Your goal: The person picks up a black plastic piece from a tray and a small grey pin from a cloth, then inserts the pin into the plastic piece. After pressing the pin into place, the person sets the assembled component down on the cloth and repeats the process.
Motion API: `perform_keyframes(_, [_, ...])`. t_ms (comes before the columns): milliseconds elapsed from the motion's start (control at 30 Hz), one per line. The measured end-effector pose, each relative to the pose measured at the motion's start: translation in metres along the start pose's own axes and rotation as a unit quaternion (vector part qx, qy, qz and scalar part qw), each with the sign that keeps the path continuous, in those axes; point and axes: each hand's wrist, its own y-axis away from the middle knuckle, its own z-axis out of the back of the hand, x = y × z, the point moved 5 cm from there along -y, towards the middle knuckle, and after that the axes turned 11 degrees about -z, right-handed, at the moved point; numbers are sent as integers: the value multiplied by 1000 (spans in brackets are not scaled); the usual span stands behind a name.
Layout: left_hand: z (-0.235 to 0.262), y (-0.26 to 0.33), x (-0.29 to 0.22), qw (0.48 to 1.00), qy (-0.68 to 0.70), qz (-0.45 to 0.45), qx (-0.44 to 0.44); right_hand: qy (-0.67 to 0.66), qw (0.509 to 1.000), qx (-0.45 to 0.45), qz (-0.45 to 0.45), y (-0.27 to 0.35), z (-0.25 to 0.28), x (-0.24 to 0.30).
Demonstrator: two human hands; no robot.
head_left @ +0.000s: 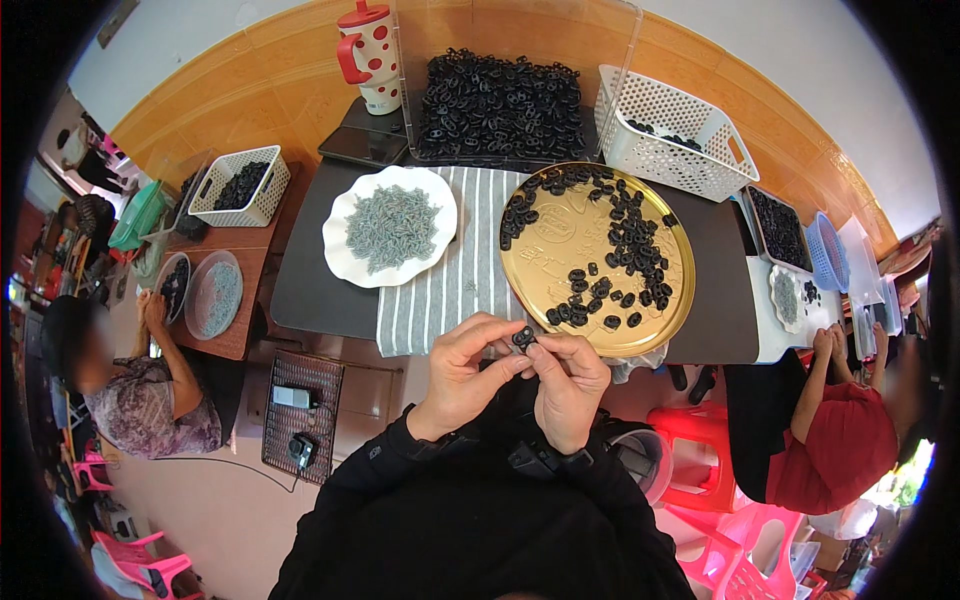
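Between my two hands, just off the table's front edge, is a small black plastic part with holes (523, 338). My left hand (463, 372) pinches it from the left, and the fingertips of my right hand (566, 385) close on its other side. Ahead and to the right lies a round gold tray (530, 270) with many similar black parts scattered on it. To the left, a white scalloped plate (342, 255) bears a heap of small grey screws (392, 228). Under both runs a grey striped cloth (420, 318). Whether a screw sits in the held part is hidden by my fingers.
A clear bin (622, 40) heaped with black parts stands behind, beside a white perforated basket (640, 155). A spotted tumbler (381, 60) and a dark phone-like slab (365, 145) are at back left. Co-workers sit left and right. Red stools (700, 470) are at lower right.
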Motion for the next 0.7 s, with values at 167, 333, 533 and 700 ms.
perform_keyframes(167, [1, -2, 1, 1000, -19, -11, 10, -50, 998, 6, -41, -1, 3, -5])
perform_keyframes(333, [6, -4, 5, 997, -51, -24, 46, -51, 996, 17, -77, 0, 3, -5])
perform_keyframes(533, [9, -2, 6, 997, -51, -25, 43, -9, 995, 46, -86, -1, 2, -6])
perform_keyframes(700, [11, 0, 8, 998, -39, -2, 56, 8, 996, 46, -73, -2, 3, -5])
